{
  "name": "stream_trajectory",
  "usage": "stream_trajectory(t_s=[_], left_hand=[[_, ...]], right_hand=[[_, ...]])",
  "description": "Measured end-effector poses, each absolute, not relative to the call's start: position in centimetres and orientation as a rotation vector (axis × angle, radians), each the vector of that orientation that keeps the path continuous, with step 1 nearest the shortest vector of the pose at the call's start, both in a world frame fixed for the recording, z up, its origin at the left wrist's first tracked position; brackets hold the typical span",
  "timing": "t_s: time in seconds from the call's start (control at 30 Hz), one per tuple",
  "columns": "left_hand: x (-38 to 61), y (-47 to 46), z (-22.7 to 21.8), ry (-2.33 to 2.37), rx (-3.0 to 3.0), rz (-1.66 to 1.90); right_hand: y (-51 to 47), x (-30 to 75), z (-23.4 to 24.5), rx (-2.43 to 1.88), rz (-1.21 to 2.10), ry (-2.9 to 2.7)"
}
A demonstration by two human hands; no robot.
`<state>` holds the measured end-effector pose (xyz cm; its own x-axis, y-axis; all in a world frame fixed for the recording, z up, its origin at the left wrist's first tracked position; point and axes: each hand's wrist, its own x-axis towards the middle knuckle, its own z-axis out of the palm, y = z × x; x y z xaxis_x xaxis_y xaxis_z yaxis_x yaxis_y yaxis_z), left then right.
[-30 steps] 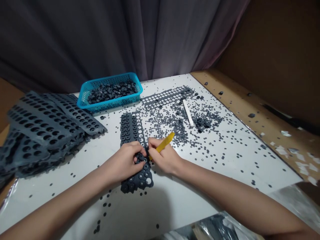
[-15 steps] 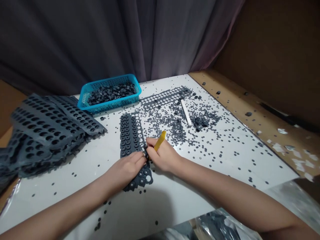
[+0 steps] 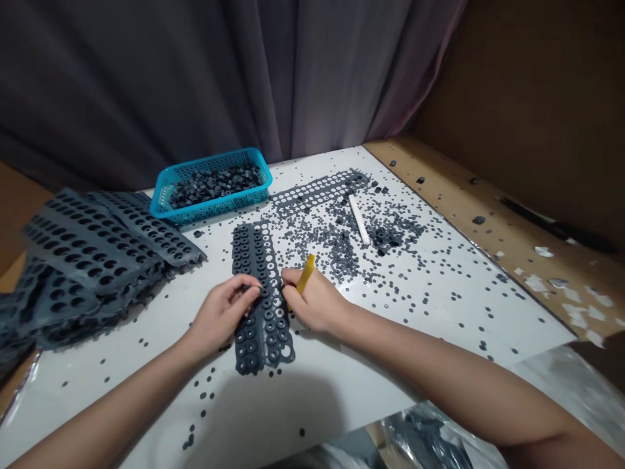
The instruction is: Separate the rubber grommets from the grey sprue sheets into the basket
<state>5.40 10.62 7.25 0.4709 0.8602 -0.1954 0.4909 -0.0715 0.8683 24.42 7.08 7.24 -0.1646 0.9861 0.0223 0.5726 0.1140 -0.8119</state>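
Note:
A dark grey rubber strip (image 3: 254, 254) with rows of ring-shaped pieces lies lengthwise before me on the white tabletop. Part of its right side shows holes where the white surface comes through. Over the strip's left half, my left hand (image 3: 225, 309) has thumb and index finger pinched together; whatever is between them is too small to make out. My right hand (image 3: 319, 299) rests at the strip's right edge, closed around a yellow-handled tool (image 3: 306, 273). Its handle sticks up past the thumb, while its working end is hidden by the fingers.
A blue basket (image 3: 211, 207) of small black pieces stands behind the strip. Stacked perforated rubber sheets (image 3: 92, 247) lie left. Many little dark discs (image 3: 344, 254), a white stick (image 3: 360, 220) and a punched-out strip (image 3: 317, 192) lie to the right. Plastic bags (image 3: 420, 433) are at the front edge.
My left hand has lifted off the strip's middle and shifted left and slightly up, uncovering the rings there. The right hand stays at the strip's right edge with the yellow-handled tool.

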Motion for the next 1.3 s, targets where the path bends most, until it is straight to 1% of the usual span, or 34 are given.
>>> stream_trajectory(t_s=[0.07, 0.17, 0.23, 0.33, 0.5, 0.73, 1.03, 1.2, 1.3], left_hand=[[5.0, 11.0, 7.7, 1.2, 1.628, 0.491], [4.7, 11.0, 8.3, 1.166, 1.649, 0.379], [4.8, 10.6, 8.7, 1.128, 1.757, 0.284], [5.4, 9.7, 9.1, 1.024, 1.995, 0.235], [6.5, 9.0, 9.6, 0.816, 2.214, 0.21], [7.2, 9.2, 9.3, 0.838, 2.275, 0.176], [7.6, 9.0, 8.9, 0.777, 2.421, 0.009], [7.3, 8.2, 7.8, 0.741, 2.553, -0.095], [7.1, 8.0, 7.1, 0.748, 2.595, -0.065]], right_hand=[[7.1, 24.5, 7.0, -1.491, 0.935, -1.781], [7.4, 24.6, 6.7, -1.412, 1.025, -1.692], [7.7, 24.7, 6.6, -1.361, 1.118, -1.607], [7.9, 24.7, 6.7, -1.356, 1.25, -1.52], [7.7, 24.6, 6.7, -1.374, 1.309, -1.553], [7.6, 24.4, 6.5, -1.327, 1.263, -1.598], [6.6, 24.1, 8.1, -1.407, 1.029, -1.904], [6.6, 24.2, 8.2, -1.45, 0.99, -1.92], [6.7, 24.2, 8.2, -1.477, 0.992, -1.922]])
